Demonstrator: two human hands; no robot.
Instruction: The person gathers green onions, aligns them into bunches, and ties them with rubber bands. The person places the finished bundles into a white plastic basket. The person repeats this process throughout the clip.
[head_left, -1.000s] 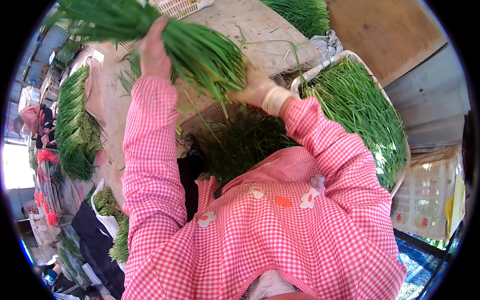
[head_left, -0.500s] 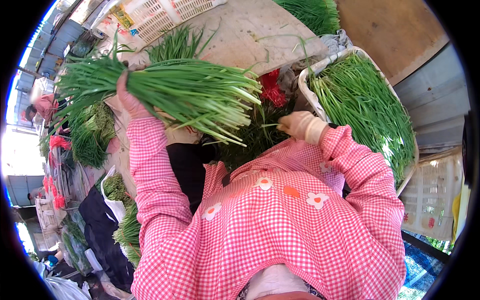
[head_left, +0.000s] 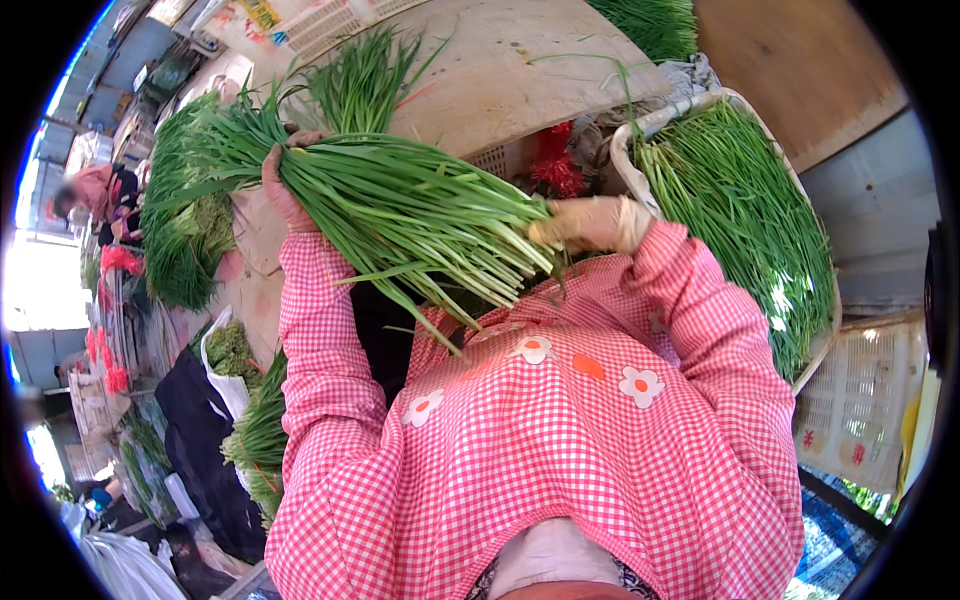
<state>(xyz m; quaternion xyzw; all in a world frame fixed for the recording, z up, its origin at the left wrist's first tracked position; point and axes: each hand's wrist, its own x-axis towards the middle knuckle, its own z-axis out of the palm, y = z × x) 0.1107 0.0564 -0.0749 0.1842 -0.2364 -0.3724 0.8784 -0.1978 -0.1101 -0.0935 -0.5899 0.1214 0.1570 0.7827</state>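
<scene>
A thick bunch of garlic chives (head_left: 400,185) lies slantwise before my chest, leafy tips to the left and pale stem ends to the right. My left hand (head_left: 288,190) is wrapped round it near the leafy end. At the pale ends my right hand (head_left: 585,224), in a light glove, has its fingers closed on a few stems; the fingertips are partly hidden. Some longer blades droop from the bunch's underside toward my checked sleeve. Behind the bunch, a smaller pile of chives (head_left: 362,85) rests on the wooden board (head_left: 500,60).
A lined crate (head_left: 650,125) full of loose chives stands on the right. Red ties (head_left: 556,165) hang below the board's edge. Tied bundles (head_left: 185,240) lie at the left, near a white sack (head_left: 225,385) with more greens. Another person (head_left: 95,195) is at the far left.
My right hand has moved up and left onto the stem ends; before, it was apart from the bunch, pinching a loose blade. The bunch has tilted, stem ends lower and further right.
</scene>
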